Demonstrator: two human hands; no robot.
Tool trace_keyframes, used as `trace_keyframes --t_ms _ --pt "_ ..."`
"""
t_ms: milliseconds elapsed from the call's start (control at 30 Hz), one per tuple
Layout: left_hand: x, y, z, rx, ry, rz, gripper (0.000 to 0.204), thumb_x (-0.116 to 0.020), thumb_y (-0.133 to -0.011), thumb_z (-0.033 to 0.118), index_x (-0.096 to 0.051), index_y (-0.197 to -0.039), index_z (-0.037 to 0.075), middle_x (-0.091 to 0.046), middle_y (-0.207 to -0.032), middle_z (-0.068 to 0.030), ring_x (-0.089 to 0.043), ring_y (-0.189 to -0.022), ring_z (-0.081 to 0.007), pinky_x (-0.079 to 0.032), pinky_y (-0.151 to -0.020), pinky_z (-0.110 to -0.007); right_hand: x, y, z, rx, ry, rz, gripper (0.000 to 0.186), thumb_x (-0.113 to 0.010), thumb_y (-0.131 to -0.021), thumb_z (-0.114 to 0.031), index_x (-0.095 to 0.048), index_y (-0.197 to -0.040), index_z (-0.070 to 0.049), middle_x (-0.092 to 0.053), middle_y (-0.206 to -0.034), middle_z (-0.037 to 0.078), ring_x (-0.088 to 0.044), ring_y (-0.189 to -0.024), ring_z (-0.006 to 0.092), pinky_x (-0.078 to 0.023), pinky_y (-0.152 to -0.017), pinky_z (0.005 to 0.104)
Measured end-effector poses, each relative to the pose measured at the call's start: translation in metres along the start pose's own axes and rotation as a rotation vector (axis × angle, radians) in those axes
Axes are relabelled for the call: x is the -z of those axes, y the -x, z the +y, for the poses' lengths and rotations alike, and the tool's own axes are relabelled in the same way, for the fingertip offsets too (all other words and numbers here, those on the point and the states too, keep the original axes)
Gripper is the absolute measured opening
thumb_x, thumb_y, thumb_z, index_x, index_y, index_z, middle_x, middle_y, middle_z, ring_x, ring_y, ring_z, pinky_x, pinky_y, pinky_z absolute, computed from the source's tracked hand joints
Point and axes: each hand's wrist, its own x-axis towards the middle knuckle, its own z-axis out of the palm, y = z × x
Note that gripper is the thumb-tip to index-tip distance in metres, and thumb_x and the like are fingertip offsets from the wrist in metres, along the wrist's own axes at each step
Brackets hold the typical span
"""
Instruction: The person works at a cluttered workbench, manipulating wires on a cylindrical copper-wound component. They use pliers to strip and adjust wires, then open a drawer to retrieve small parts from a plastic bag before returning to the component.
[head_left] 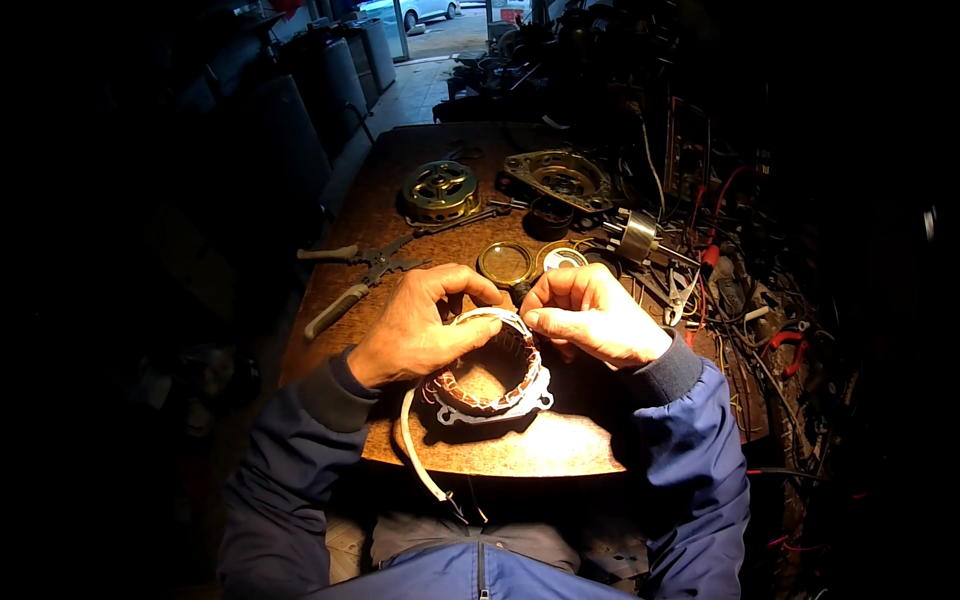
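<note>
A motor stator [505,398], a pale metal ring with lugs and laced copper windings, rests on the lit front of the wooden bench. My left hand [415,325] grips its upper left, thumb over the white wires or lacing along the winding's top. My right hand [582,315] is pinched at the upper right of the ring; whatever sits between thumb and forefinger is too small to make out. A cream sleeved cable [416,452] runs from the stator's left over the near edge, ending in bare leads.
Behind lie crimping pliers [370,268], a brass-coloured end cover [440,188], a flanged housing [560,176], brass-rimmed round pieces [505,262] and a shafted rotor [637,238]. Tangled wires and red-handled tools [785,350] crowd the right side. The bench's near edge [530,472] crosses below my hands.
</note>
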Motion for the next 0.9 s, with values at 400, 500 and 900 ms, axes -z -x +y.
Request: trace_keyframes --t_ms 400,500,900 --pt "0.003 0.001 -0.003 -0.028 -0.057 -0.01 0.019 -0.077 -0.088 0.004 -0.076 -0.106 0.0 -0.074 -0.098 -0.0057 -0.067 -0.088 -0.0114 -0.053 -0.079 -0.026 0.001 -0.001 0.003 -0.014 -0.007 -0.02 0.018 -0.07 -0.1 -0.018 -0.07 -0.102 0.0 -0.062 -0.073 -0.002 -0.052 -0.054 0.0053 -0.041 -0.048 0.0225" --pt "0.001 0.001 -0.005 -0.046 -0.048 0.006 0.018 -0.077 -0.088 0.004 -0.076 -0.105 0.0 -0.074 -0.098 -0.0059 -0.068 -0.088 -0.0119 -0.053 -0.079 -0.027 0.0 -0.001 0.001 -0.011 0.014 -0.017 0.018 -0.07 -0.101 -0.019 -0.07 -0.102 0.0 -0.062 -0.073 -0.002 -0.052 -0.055 0.0052 -0.041 -0.048 0.0224" --pt "-0.001 0.001 -0.002 -0.015 -0.023 0.018 0.018 -0.076 -0.087 0.004 -0.077 -0.104 0.001 -0.074 -0.095 -0.0063 -0.068 -0.087 -0.012 -0.053 -0.078 -0.027 -0.001 -0.002 0.005 -0.022 -0.045 0.002 0.016 -0.071 -0.101 -0.017 -0.069 -0.1 -0.001 -0.063 -0.075 -0.002 -0.053 -0.056 0.0049 -0.042 -0.049 0.0222"
